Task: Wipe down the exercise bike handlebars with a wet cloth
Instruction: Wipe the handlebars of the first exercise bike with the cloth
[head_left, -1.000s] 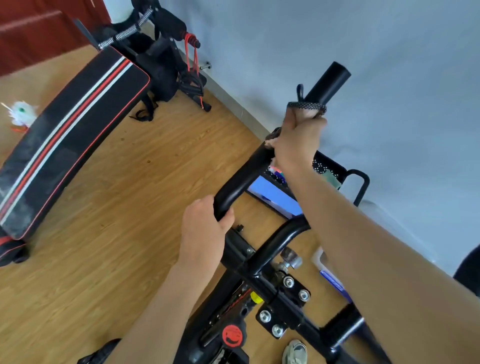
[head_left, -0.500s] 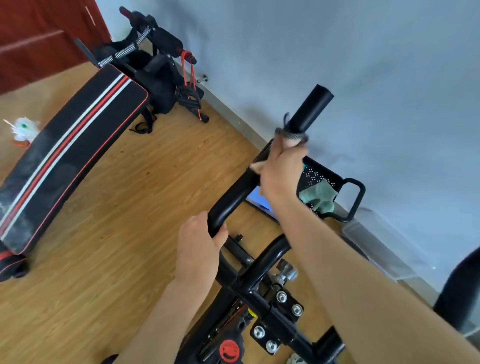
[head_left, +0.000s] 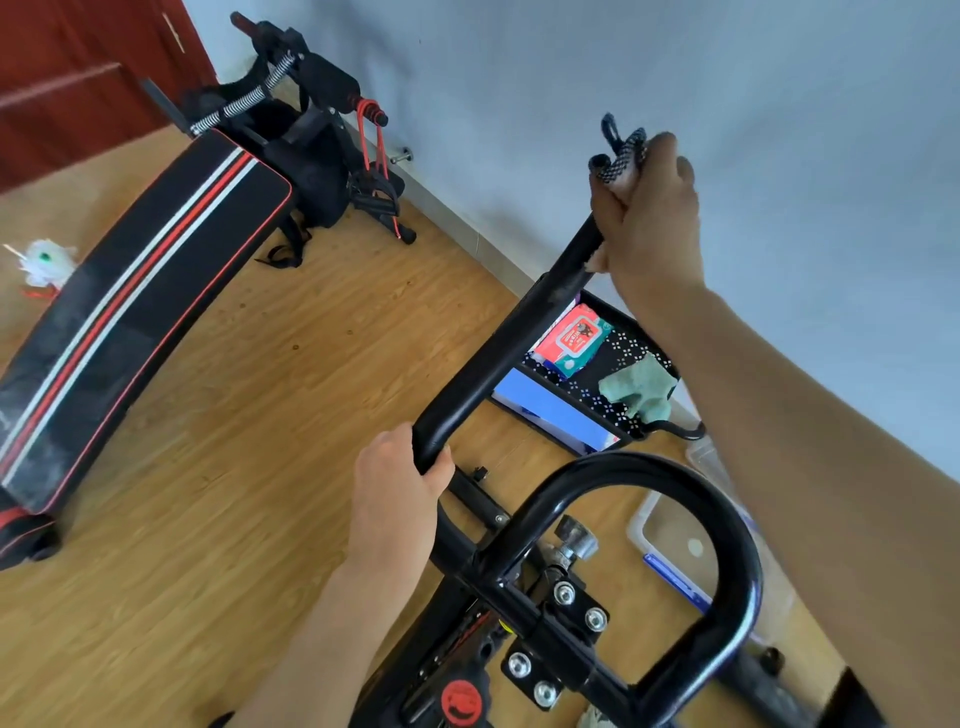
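Black handlebar (head_left: 498, 353) slants up from near to far. The left hand (head_left: 397, 499) curls tight round its low near end. The right hand (head_left: 649, 218) wraps round the top end, squeezing a dark spotty cloth (head_left: 621, 156) that pokes out above it.

Bench (head_left: 130, 322) left of handlebar (head_left: 498, 358); wipes pack (head_left: 571, 340), rag (head_left: 641, 387) on rack (head_left: 618, 345) behind it.
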